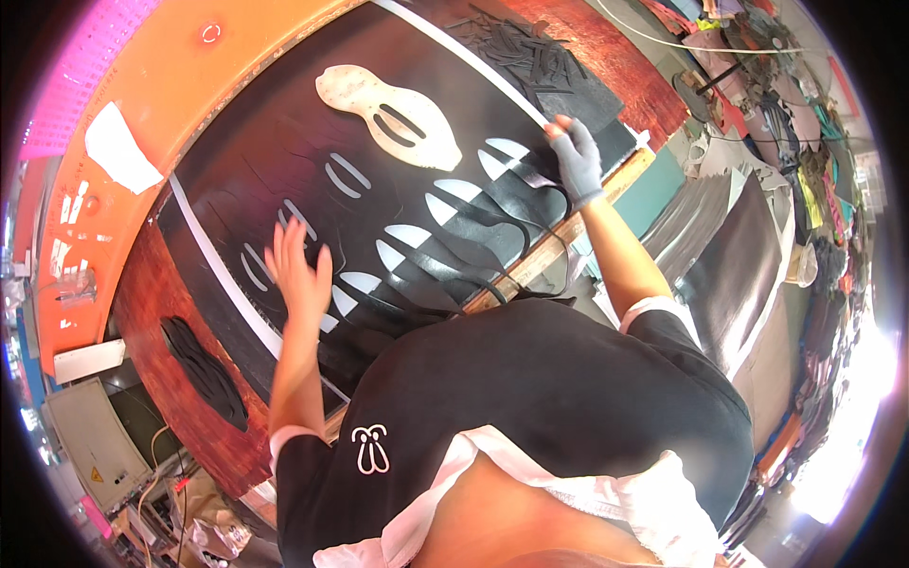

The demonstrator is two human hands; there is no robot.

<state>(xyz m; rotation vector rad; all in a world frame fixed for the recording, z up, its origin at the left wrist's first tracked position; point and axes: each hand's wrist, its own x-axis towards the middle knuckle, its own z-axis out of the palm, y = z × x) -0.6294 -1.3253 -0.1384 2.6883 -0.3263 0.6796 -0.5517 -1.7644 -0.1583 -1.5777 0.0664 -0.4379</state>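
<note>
My left hand [301,270], bare, is spread over the left part of a large black sheet [275,151], beside narrow curved slots cut in it. Nothing shows in its fingers. My right hand [576,161], in a grey fingerless glove, rests at the sheet's right side with its fingers stretched out. A cream, sole-shaped plate [417,118] with long slots lies on the sheet between and beyond my hands. Nearer my body, a row of sole-shaped cuts runs across the sheet. White shows through their rounded ends, and black strips curl at the near edge.
A curved orange machine part [142,218] spans the far left, with a white paper [121,149] on it. Thin black offcuts [521,52] are heaped at the far right. Black pieces [204,374] lie on the reddish board at left. Dark sheets [729,275] stand to the right.
</note>
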